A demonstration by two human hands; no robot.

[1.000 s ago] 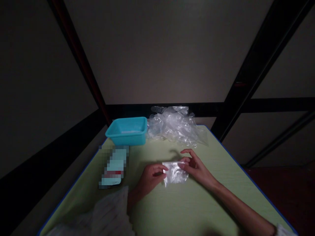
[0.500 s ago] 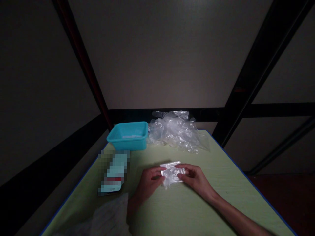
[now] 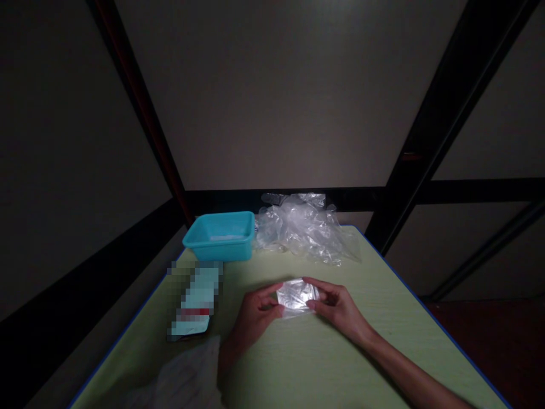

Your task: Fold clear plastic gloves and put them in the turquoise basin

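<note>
A small folded piece of clear plastic (image 3: 297, 296) is held just over the green table, between both hands. My left hand (image 3: 260, 309) pinches its left edge, thumb below and fingers above. At the right edge, my right hand (image 3: 334, 304) grips it the same way, with the index finger along the top. The plastic looks flat and shiny, roughly rectangular. Farther back lies a loose heap of crumpled clear plastic (image 3: 302, 224), which neither hand touches.
A turquoise basket (image 3: 223, 250) stands at the back left, with something pale inside. In front of it lies a pixelated, pale green flat object (image 3: 198, 301). The light green table (image 3: 361, 363) has blue edges, and a wall rises behind it.
The plastic between my hands looks flatter and neater, and the crumpled part that hung at its lower left no longer shows. My right index finger has moved up to its top edge.
</note>
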